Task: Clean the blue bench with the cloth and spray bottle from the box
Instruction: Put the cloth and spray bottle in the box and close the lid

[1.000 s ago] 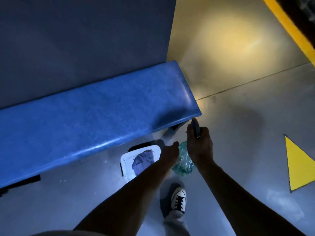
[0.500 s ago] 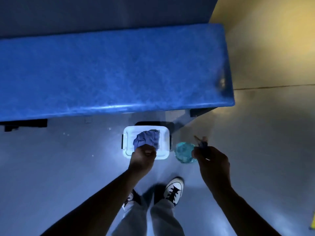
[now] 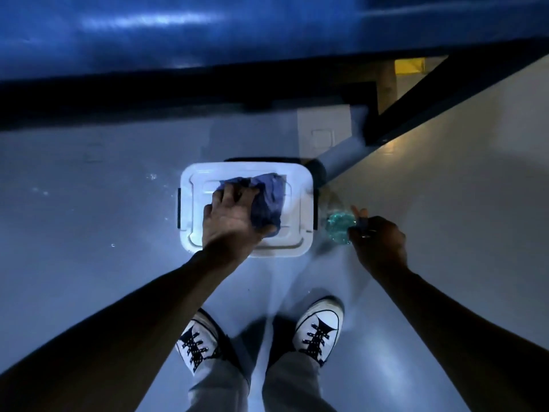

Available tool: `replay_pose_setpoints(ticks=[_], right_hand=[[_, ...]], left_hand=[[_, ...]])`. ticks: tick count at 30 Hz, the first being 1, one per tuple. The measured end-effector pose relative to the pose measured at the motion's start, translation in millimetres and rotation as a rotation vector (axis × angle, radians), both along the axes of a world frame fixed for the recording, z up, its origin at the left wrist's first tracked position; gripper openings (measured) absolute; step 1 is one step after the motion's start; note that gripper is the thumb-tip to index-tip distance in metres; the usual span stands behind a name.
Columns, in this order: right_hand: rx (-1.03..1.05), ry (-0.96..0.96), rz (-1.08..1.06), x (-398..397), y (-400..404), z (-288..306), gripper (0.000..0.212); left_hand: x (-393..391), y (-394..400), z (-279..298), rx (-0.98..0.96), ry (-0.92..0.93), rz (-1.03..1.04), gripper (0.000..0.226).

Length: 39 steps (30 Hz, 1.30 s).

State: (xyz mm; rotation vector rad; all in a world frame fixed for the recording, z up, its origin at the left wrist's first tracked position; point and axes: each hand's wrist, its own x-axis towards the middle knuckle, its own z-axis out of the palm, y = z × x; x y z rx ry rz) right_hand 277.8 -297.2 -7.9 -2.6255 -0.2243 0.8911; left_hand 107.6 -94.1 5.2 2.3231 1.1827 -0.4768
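The blue bench [image 3: 208,31] fills the top of the view, its front edge overhead of the floor. A white box [image 3: 300,248] sits on the grey floor below it. A crumpled blue cloth [image 3: 269,200] lies in the box, and my left hand [image 3: 231,221] rests on it with fingers curled into the fabric. Just right of the box stands a clear teal spray bottle [image 3: 340,226] on or close to the floor. My right hand [image 3: 377,242] grips its dark trigger head.
A black bench frame [image 3: 416,114] with a slanting leg runs down at the upper right. Both of my feet in white and black sneakers [image 3: 319,328] stand on the grey floor just behind the box. A yellow patch [image 3: 408,66] shows beyond the frame.
The view has dropped closer to the floor and the bench has slid up. My left hand has reached deeper into the box onto the cloth. My right hand has kept hold of the bottle.
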Motion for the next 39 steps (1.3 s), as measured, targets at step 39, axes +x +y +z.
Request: replay_pose_setpoints(ticks=[39], right_hand=[[-0.038,0.062,0.239,-71.2,64.1,-14.3,0.033]], left_hand=[[-183.3,-77.5,-35.1,-0.198,-0.320,0.479,0.023]])
